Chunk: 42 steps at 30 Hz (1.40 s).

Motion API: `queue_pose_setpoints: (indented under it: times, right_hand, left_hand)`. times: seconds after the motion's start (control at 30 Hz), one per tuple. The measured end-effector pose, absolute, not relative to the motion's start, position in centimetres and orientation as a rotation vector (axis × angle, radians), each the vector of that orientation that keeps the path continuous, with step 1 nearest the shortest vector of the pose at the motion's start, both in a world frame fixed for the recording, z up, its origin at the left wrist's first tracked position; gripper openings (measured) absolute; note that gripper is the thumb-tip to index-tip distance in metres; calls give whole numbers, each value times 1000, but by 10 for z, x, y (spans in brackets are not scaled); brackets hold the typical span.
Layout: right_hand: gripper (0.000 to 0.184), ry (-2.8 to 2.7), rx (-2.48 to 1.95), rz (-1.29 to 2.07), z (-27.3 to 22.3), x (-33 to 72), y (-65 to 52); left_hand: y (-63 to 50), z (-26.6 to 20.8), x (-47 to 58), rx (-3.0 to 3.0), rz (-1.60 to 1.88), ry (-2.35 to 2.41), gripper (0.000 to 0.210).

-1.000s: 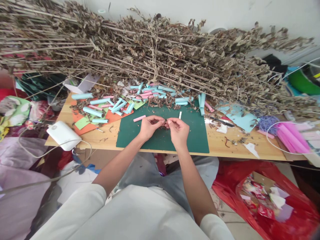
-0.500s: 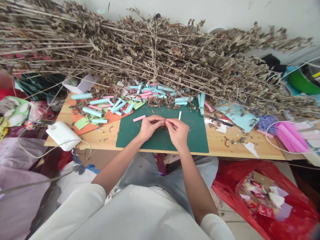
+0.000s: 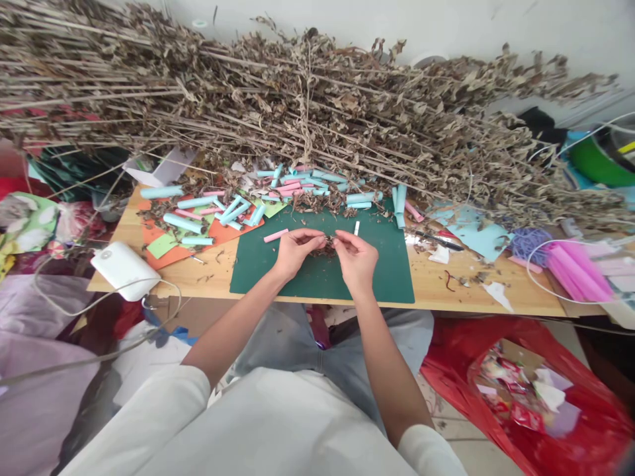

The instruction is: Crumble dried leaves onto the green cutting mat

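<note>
My left hand (image 3: 296, 252) and my right hand (image 3: 356, 261) face each other over a green cutting mat (image 3: 255, 268), a small gap between their fingertips. Both are closed in a thumb-and-finger pinch on bits of dried leaves (image 3: 326, 250), which also lie as crumbs on the mat between and below the fingers. The exact pieces within each pinch are too small to make out. Left of my left hand lies a pink paper tube (image 3: 276, 235). A short white stick (image 3: 356, 228) lies just beyond my right hand.
A large bundle of dried leafy stalks (image 3: 278, 99) spans the table's back. Several blue paper tubes (image 3: 182, 223) lie before it, some on orange paper (image 3: 218, 235). A white power bank (image 3: 124, 268) with a cable sits left; a pen (image 3: 439, 241) lies right. Below hangs a red bag (image 3: 461, 350).
My fingertips have drawn apart; before, they met over the mat. My right hand has shifted slightly right, and leaf bits now show between the hands.
</note>
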State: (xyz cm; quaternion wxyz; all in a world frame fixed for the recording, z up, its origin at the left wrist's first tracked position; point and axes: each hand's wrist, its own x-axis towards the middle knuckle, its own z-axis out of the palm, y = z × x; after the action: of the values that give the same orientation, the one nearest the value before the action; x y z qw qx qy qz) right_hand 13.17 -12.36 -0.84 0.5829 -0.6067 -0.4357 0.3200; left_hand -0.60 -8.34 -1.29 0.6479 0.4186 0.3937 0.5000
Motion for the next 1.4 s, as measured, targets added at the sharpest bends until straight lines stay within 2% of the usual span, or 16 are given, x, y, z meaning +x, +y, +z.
queue_pose_setpoints:
  times: [0.5,0.93,1.23,1.4]
  right_hand:
    - [18,-1365,-1473,547,7,125,-129]
    - [20,-1240,-1423,716,-2,132,-132]
    - [18,-1456,-1509,424,4,126,-132]
    - [21,-1341,-1514,536,0,132,-131]
  left_hand:
    - [-85,-9,-5,1105,1142,985,24]
    - [-84,-14,-6,1115,1126,990,27]
    - [-86,-13,-3,1169,1119,997,25]
    - [-85,-15,-5,1197,1126,1020,22]
